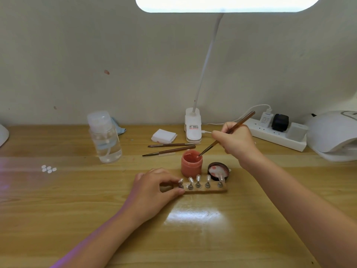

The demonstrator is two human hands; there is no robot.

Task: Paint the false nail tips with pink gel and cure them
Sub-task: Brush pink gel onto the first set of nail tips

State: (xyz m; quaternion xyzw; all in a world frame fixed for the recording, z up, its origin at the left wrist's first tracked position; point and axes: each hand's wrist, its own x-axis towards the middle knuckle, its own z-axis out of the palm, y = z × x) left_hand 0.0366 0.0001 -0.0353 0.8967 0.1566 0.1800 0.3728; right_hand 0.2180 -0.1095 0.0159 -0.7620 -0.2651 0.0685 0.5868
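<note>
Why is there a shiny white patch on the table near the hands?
In the head view, that patch is glare: the bright lamp overhead reflects off the glossy table. The lamp itself is blown out to plain white, a faint purple tint washes the left edge, and the wide lens bends the table's edges.

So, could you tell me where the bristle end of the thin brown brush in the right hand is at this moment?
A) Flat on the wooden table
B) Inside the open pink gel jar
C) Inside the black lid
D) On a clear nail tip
B: the right hand angles the thin brown brush down so its bristles sit in the open pink gel jar, short of the clear nail tips.
</note>
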